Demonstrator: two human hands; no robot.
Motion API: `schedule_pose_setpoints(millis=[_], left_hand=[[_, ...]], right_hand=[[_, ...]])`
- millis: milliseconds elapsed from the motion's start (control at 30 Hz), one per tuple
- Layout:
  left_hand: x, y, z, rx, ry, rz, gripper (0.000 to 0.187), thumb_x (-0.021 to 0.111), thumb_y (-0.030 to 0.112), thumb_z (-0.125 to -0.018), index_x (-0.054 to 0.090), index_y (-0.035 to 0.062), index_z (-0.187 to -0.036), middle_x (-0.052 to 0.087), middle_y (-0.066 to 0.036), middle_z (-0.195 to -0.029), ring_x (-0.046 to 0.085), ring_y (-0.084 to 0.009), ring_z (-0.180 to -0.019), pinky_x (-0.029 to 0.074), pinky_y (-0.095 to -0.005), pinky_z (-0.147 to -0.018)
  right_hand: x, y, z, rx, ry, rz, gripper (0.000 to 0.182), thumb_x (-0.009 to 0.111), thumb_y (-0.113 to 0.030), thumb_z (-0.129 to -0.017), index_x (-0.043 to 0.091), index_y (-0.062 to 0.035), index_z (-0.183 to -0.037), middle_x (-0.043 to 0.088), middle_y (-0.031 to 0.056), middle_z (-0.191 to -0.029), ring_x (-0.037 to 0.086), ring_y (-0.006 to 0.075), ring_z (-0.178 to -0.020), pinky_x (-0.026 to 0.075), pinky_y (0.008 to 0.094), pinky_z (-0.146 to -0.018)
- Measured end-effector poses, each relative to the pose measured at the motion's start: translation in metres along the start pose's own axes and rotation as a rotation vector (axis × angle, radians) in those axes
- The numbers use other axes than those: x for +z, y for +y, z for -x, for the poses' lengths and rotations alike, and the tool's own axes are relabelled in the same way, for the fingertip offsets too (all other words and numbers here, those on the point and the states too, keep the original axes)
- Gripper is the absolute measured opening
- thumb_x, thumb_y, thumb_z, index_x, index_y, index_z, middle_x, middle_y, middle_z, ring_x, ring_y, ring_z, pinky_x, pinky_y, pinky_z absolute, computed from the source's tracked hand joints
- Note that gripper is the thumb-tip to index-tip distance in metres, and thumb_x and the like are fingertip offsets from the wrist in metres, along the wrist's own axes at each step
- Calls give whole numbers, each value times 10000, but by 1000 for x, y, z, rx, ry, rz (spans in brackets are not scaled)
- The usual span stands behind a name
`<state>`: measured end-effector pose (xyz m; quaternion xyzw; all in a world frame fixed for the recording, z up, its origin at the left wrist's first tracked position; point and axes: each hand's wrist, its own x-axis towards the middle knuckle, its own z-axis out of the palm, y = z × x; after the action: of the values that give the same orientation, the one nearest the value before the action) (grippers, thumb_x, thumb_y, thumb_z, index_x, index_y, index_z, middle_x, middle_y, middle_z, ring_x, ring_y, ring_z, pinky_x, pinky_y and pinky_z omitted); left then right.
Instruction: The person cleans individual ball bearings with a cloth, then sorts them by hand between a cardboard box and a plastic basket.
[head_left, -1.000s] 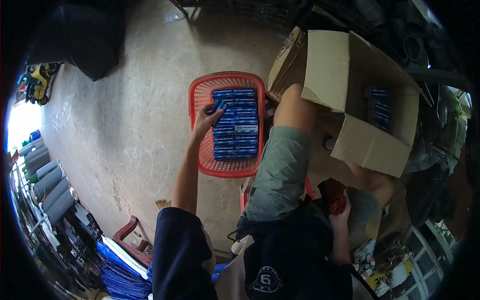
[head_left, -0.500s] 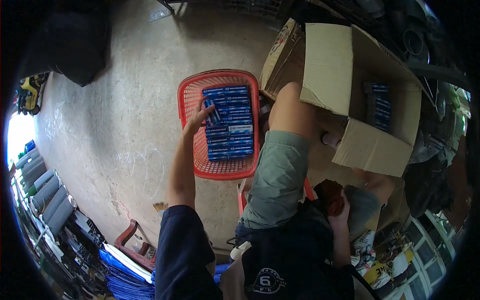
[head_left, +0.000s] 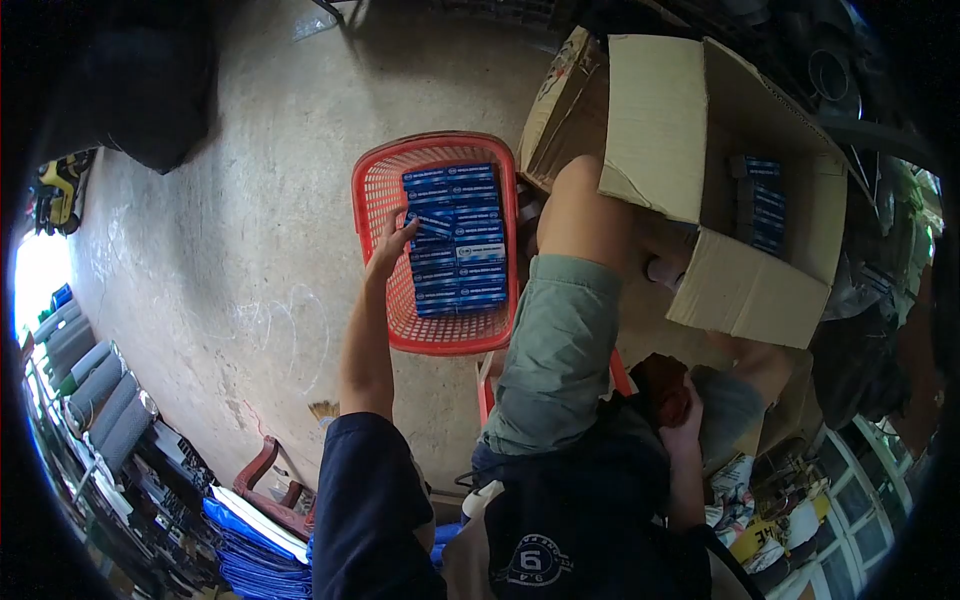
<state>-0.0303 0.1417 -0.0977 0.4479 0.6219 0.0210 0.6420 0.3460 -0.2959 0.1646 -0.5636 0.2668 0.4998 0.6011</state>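
Blue box [head_left: 433, 226] touches the half-curled left hand [head_left: 392, 241].

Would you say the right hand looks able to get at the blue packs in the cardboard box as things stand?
Probably not directly: the right hand holds a dark red item, and a flap lies between hand and blue packs, though the cardboard box is open.

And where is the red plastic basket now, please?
In the head view, the red plastic basket is slightly left of centre, beside a bare knee and left of the open cardboard box. The left hand is over the basket's left side.
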Motion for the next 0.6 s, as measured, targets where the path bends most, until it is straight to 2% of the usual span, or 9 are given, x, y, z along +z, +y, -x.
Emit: schedule_pose_setpoints(millis=[33, 100, 233, 433, 533, 600], left_hand=[[0, -1, 0, -10, 9, -10, 618, 623, 416, -973, 384, 160, -1482, 684, -144, -1127, 610, -243, -1113, 438, -448, -956], [-7, -24, -18, 100, -14, -62, 582, 609, 382, -988, 405, 115, -1463, 683, -152, -1130, 616, -241, -1101, 461, -400, -942], [-9, -56, -40, 284, -28, -53, 502, 584, 321, -1013, 464, 31, -1404, 679, -156, -1114, 636, -234, -1059, 495, -350, -920], [-15, -64, -39, 253, 2, -330, 449, 615, 276, -983, 534, 38, -1356, 682, -193, -1143, 673, -308, -1057, 514, -389, -923], [-10, -53, -29, 230, 3, -335, 432, 632, 268, -959, 569, 95, -1349, 658, -225, -1213, 633, -363, -1149, 516, -417, -943], [-3, -36, -14, 451, 103, -608, 417, 622, 309, -958, 595, 130, -1334, 647, -209, -1247, 593, -373, -1208, 501, -444, -976]], right_hand=[[11, -2, 4, -9, -7, 16, 436, 503, -296, -1048, 516, -26, -1391, 596, 103, -1337, 565, 236, -1238, 442, 354, -1076], [23, -3, 8, -54, -36, 80, 438, 509, -304, -1044, 521, -30, -1386, 599, 99, -1332, 570, 228, -1231, 444, 350, -1074], [7, 0, 1, -21, -10, 86, 436, 531, -322, -1032, 544, -39, -1364, 607, 91, -1326, 570, 217, -1237, 445, 350, -1075], [-12, 3, -8, -8, -58, 49, 419, 522, -317, -1035, 560, -45, -1351, 609, 87, -1328, 568, 220, -1248, 450, 355, -1072], [-12, 4, -8, -26, -57, 47, 430, 520, -314, -1034, 544, -40, -1366, 600, 85, -1341, 573, 224, -1242, 451, 353, -1072], [-6, 1, -3, -46, -80, 64, 443, 526, -312, -1031, 531, -36, -1378, 592, 83, -1353, 577, 227, -1240, 449, 352, -1074]])
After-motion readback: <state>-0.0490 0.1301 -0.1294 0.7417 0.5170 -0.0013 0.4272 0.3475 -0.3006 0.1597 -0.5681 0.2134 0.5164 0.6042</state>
